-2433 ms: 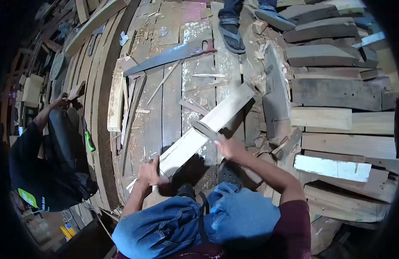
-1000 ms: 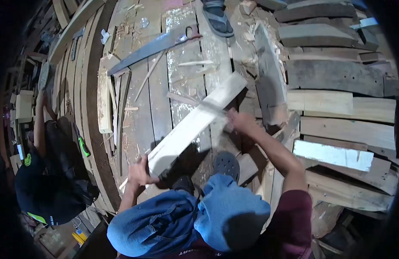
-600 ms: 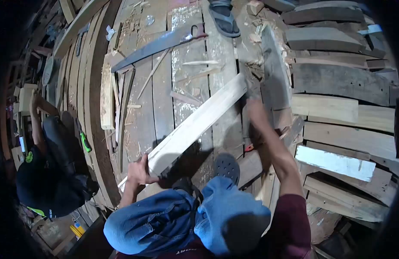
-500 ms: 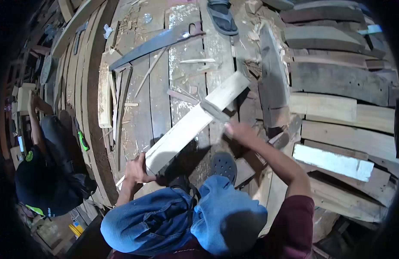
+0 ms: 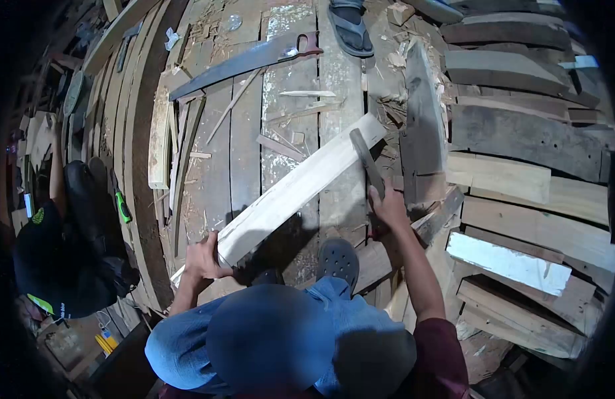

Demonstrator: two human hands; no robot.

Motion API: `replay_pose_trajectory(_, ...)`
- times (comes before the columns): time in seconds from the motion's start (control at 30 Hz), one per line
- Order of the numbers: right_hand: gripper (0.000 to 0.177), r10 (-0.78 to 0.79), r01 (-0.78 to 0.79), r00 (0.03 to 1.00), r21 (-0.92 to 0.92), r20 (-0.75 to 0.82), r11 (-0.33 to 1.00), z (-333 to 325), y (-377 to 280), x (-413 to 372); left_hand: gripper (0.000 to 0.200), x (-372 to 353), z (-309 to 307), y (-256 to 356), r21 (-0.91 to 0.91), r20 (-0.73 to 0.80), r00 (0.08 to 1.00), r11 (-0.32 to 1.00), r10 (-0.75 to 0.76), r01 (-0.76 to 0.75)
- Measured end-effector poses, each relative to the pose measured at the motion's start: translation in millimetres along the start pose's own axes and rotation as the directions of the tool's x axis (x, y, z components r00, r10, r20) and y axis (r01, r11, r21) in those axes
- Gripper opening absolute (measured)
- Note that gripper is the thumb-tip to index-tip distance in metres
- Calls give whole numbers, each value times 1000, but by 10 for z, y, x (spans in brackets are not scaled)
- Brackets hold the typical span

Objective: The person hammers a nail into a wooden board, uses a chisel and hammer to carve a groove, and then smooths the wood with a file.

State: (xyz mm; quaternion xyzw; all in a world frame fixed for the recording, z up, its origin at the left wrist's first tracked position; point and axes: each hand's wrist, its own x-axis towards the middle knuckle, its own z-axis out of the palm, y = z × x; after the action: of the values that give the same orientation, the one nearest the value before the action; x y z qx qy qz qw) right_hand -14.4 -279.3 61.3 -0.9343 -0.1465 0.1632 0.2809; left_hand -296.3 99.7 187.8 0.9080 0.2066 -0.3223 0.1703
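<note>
A pale squared wooden beam (image 5: 287, 193) lies slanted in front of my knees, its near end at lower left and its far end at upper right. My left hand (image 5: 204, 259) grips the near end, thumb along the end face. In my right hand (image 5: 390, 207) is a machete (image 5: 367, 158) with a dark flat blade, fingers wrapped round its handle. The blade points up and to the left, its tip overlapping the beam near the far end. The handle is mostly hidden in my fist.
A handsaw (image 5: 244, 66) rests on the plank floor (image 5: 244, 143) among offcuts and chips. Stacked boards (image 5: 520, 133) fill the right side. A dark upright block (image 5: 424, 120) stands beyond the beam. At left, another person (image 5: 61, 266) sits near a green-handled tool (image 5: 123, 207). A sandaled foot (image 5: 351, 30) is at the top.
The machete has swung from lying across the beam's middle to the right, near its far end. My right hand has moved right. My left hand keeps its grip.
</note>
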Motion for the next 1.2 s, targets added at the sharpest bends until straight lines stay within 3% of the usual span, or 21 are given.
replay_pose_trajectory(0.13, 57, -35, 40, 999, -148, 41, 988, -24, -11, -139, 99, -18, 37, -52, 42, 3, 1000, 999, -25, 25)
replay_pose_trajectory(0.17, 57, -50, 55, 998, -169, 31, 984, 1, -56, -184, 100, 5, 178, -196, 8, -39, 999, 1000, 26, -26)
replay_pose_trajectory(0.23, 58, -59, 59, 998, -117, 8, 991, 171, -67, -304, 101, 1, 37, -77, 24, 50, 999, 1000, -9, 8)
replay_pose_trajectory(0.3, 58, -105, 146, 968, -173, 227, 974, 148, -267, -504, 98, -35, -20, -71, 37, 101, 993, 997, -65, 62)
replay_pose_trajectory(0.37, 59, -458, 457, 881, -449, 114, 768, 120, -247, -440, 95, -35, -57, -72, -5, 101, 993, 998, -63, 64)
replay_pose_trajectory(0.4, 56, -283, 341, 937, -361, 206, 868, 50, -222, -319, 95, -68, -86, -71, -43, 76, 997, 998, -33, 36)
replay_pose_trajectory(0.47, 55, -380, 378, 925, -161, 23, 912, 166, -262, -282, 95, -67, 33, -186, -9, 4, 999, 999, 45, -45)
replay_pose_trajectory(0.57, 53, -449, 462, 886, -298, 114, 835, 351, -290, -343, 90, -118, 101, -184, -52, -13, 1000, 998, 20, -20)
replay_pose_trajectory(0.63, 54, -271, 334, 934, -298, 234, 894, -3, -408, -302, 85, -131, 107, -165, -68, -20, 999, 996, 48, -49)
replay_pose_trajectory(0.7, 55, -166, 214, 968, -273, 190, 938, -20, -414, -189, 88, -122, 111, -188, -53, -32, 998, 997, 59, -61)
replay_pose_trajectory(0.73, 55, -137, 154, 987, -233, 86, 960, 32, -386, -162, 90, -116, 106, -207, -55, -43, 996, 995, 82, -84)
replay_pose_trajectory(0.8, 56, -409, 416, 908, -67, 91, 907, 231, -440, -366, 91, -128, 54, -178, -42, 11, 999, 998, 51, -50)
replay_pose_trajectory(0.83, 56, -533, 534, 841, 12, 91, 845, 323, -491, -468, 91, -107, 144, -242, -36, -74, 992, 994, 100, -102)
replay_pose_trajectory(0.87, 58, -317, 413, 856, -172, 408, 894, 207, -650, -720, 92, -112, 121, -232, -49, -58, 994, 994, 93, -96)
replay_pose_trajectory(0.9, 58, -387, 470, 847, -171, 365, 866, 262, -414, -631, 93, -137, 96, -206, -63, -36, 995, 994, 88, -90)
replay_pose_trajectory(1.0, 61, -9, 38, 990, -212, 138, 976, 26, -256, -90, 99, -104, 157, -271, -27, -52, 994, 995, 95, -96)
replay_pose_trajectory(1.07, 64, -199, 234, 961, -184, 192, 955, 274, -122, -311, 102, -89, 224, -292, -1, -123, 984, 992, 127, -128)
replay_pose_trajectory(1.1, 66, -292, 330, 932, -170, 212, 929, 423, -92, -441, 101, -157, -9, -157, -16, 10, 1000, 1000, 26, -25)
replay_pose_trajectory(1.2, 74, -500, 568, 817, -249, 287, 785, 403, -405, -781, 99, -123, 32, -180, -17, 15, 999, 999, 52, -52)
